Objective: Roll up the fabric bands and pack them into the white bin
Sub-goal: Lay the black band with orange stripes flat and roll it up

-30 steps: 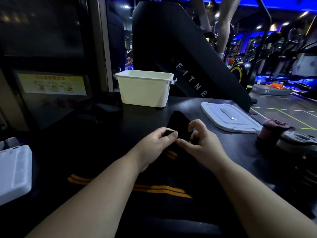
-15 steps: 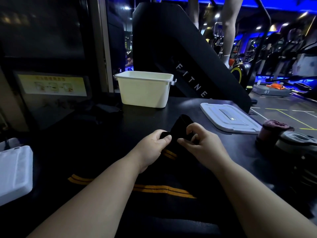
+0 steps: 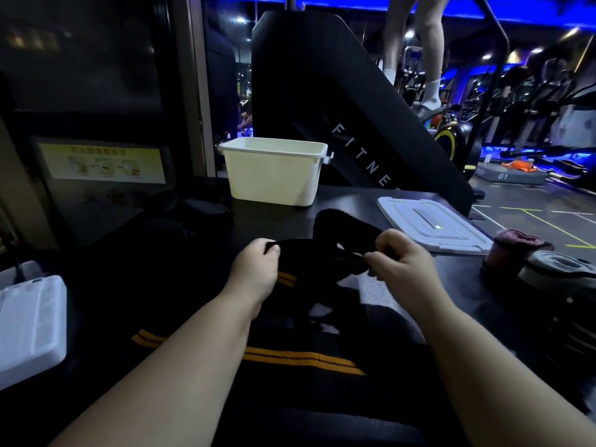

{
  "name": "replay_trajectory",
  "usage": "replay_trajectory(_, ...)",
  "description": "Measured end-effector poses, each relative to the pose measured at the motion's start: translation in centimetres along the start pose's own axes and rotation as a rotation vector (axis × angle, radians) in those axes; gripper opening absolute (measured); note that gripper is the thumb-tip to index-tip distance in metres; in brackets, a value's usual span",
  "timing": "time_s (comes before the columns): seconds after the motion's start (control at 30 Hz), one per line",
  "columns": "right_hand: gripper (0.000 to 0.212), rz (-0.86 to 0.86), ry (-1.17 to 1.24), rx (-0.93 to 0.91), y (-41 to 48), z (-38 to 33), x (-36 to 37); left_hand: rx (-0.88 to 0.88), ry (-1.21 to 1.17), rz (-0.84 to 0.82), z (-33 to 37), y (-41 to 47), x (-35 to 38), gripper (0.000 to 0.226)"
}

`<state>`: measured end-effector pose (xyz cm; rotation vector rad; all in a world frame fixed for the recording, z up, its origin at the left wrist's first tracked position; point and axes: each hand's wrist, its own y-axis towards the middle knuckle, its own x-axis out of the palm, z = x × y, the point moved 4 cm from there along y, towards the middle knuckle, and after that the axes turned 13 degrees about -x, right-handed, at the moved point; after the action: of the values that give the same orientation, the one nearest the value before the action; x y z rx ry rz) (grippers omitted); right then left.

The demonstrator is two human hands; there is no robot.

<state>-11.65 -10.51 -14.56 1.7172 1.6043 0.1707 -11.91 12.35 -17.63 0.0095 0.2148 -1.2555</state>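
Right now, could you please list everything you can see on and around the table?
fabric band: one, black with orange stripes, held above the table's near middle
white bin: one, far middle, lid off
bin lid: one, white, flat, right of the bin
rolled bands: at least two, maroon and grey, right edge
white case: one, left edge
table: one, black
stair machine: one, black, behind the table
left hand: pinching the band
right hand: pinching the band
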Motion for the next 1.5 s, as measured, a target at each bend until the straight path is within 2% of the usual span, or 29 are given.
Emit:
replay_trajectory(0.1,0.03,0.015,0.102,0.067,0.1,0.8,-0.6,-0.01,-0.035,-0.005,-0.2,0.1,-0.6,0.019)
replay_trajectory(0.17,0.049,-0.009,0.046,0.087,-0.1,1.1,-0.2,-0.009,-0.073,-0.07,0.0,-0.3,-0.1,0.017)
replay_trajectory(0.27,0.06,0.017,-0.088,0.118,-0.3,1.1,-0.1,0.013,-0.087,-0.143,0.5,-0.9,0.7,0.008)
replay_trajectory(0.3,0.06,0.021,-0.115,0.124,-0.2,1.1,-0.2,0.026,-0.094,-0.16,0.6,-1.0,0.8,0.006)
replay_trajectory(0.37,0.054,0.029,-0.133,0.123,-0.1,1.2,-0.4,0.042,-0.107,-0.194,0.6,-1.1,0.7,0.016)
replay_trajectory(0.5,0.031,0.067,-0.081,0.147,0.1,1.6,-0.6,-0.009,-0.12,-0.272,0.3,-1.3,0.6,0.039)
replay_trajectory(0.57,0.023,0.101,0.04,0.18,0.1,1.7,-0.7,-0.028,-0.128,-0.267,0.3,-1.3,0.5,0.035)
replay_trajectory(0.63,0.03,0.128,0.186,0.196,0.0,1.6,-0.8,-0.043,-0.151,-0.22,0.3,-1.1,0.1,0.027)
replay_trajectory(0.73,0.027,0.218,0.433,0.202,0.5,1.5,-1.4,-0.08,-0.283,-0.143,0.7,-1.1,-0.7,0.014)
replay_trajectory(0.8,0.028,0.26,0.514,0.226,0.9,1.2,-2.0,-0.104,-0.381,-0.102,1.1,-1.0,-1.1,0.009)
replay_trajectory(0.9,0.032,0.28,0.55,0.298,1.6,1.2,-2.8,-0.087,-0.361,-0.024,1.7,-0.7,-1.8,0.009)
replay_trajectory(0.97,0.026,0.24,0.499,0.338,2.1,0.9,-3.7,-0.081,-0.288,0.04,2.2,-0.4,-2.2,0.015)
replay_trajectory(1.03,0.013,0.098,0.404,0.321,2.6,0.4,-4.6,-0.094,-0.207,0.091,2.6,-0.1,-2.6,0.029)
replay_trajectory(1.13,0.022,-0.075,0.243,0.321,2.5,0.2,-6.0,-0.097,-0.036,0.16,3.3,-0.1,-3.0,0.035)
replay_trajectory(1.27,0.029,-0.109,-0.018,0.382,0.3,0.2,-7.7,-0.076,0.251,0.185,3.8,-1.3,-2.5,0.039)
replay_trajectory(1.37,0.026,-0.186,-0.206,0.369,-2.4,0.6,-8.6,-0.053,0.468,0.14,3.1,-2.7,-1.4,0.037)
replay_trajectory(1.5,0.027,-0.182,-0.454,0.319,-5.4,1.2,-10.4,-0.018,0.708,0.112,1.9,-4.3,0.3,0.04)
